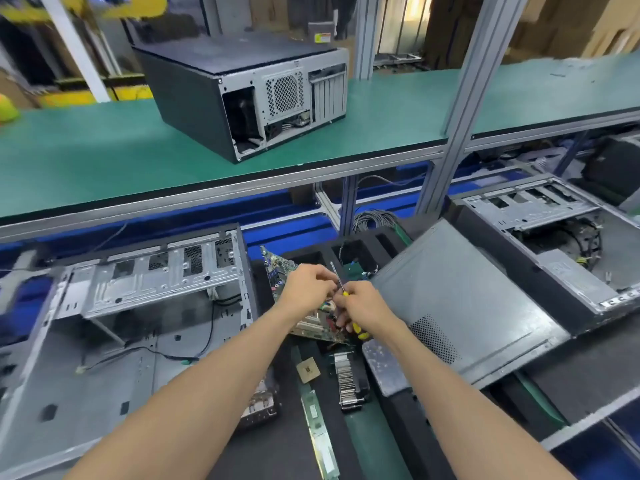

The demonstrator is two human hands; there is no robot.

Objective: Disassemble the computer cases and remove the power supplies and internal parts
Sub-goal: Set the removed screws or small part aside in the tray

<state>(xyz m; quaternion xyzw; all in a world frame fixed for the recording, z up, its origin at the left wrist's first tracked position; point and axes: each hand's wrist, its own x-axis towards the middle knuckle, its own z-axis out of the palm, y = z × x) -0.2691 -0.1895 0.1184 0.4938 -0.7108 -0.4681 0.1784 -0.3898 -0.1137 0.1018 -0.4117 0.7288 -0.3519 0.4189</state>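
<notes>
A green motherboard (278, 271) leans tilted in the middle of the bench, between an open grey computer case (114, 327) on the left and a grey case side panel (460, 299) on the right. My left hand (306, 287) pinches something small on the board; what it is stays hidden under the fingers. My right hand (363, 306) grips a yellow-handled screwdriver (337, 277), shaft pointing up and away, touching the left fingers. A second open case (554, 244) lies at the far right. A closed black case (242, 95) sits on the green upper shelf (104, 161).
Below my hands lie a finned heatsink (348, 379), a loose processor chip (307, 369), a memory stick (320, 434) and a small metal part (259, 403). A bundle of grey cables (372, 220) sits behind. Aluminium posts (457, 109) carry the shelf.
</notes>
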